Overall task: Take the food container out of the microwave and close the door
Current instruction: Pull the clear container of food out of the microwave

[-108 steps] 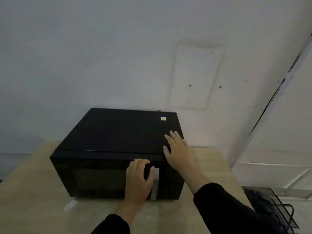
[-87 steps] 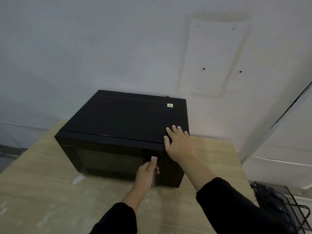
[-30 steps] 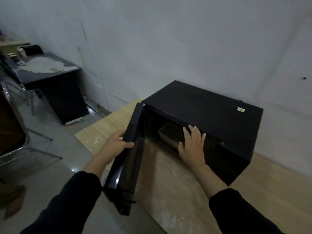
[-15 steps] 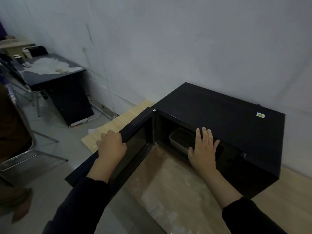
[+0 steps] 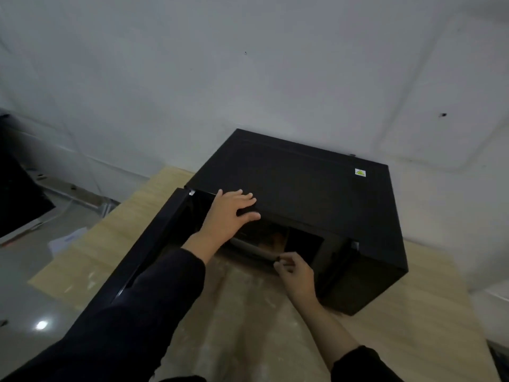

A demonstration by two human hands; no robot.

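On the light wooden tabletop (image 5: pixel 399 321), black box-shaped microwave (image 5: pixel 308 183) door (image 5: pixel 154 244) swung open; left hand (image 5: pixel 230 213) flat, fingers spread on its top front edge; right hand (image 5: pixel 296 274) pinching rim of clear plastic food container (image 5: pixel 248 245) inside the cavity.

pale scuffed wall (image 5: pixel 248 64); glossy grey floor (image 5: pixel 24 285); light wooden table (image 5: pixel 413 312)

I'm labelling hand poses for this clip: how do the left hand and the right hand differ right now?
The left hand lies spread and flat on the front top edge of the microwave; the right hand is curled, its fingers pinched at the near rim of the food container. The left hand is higher, above the opening; the right hand is low, at the mouth of the opening. Both come from dark sleeves.
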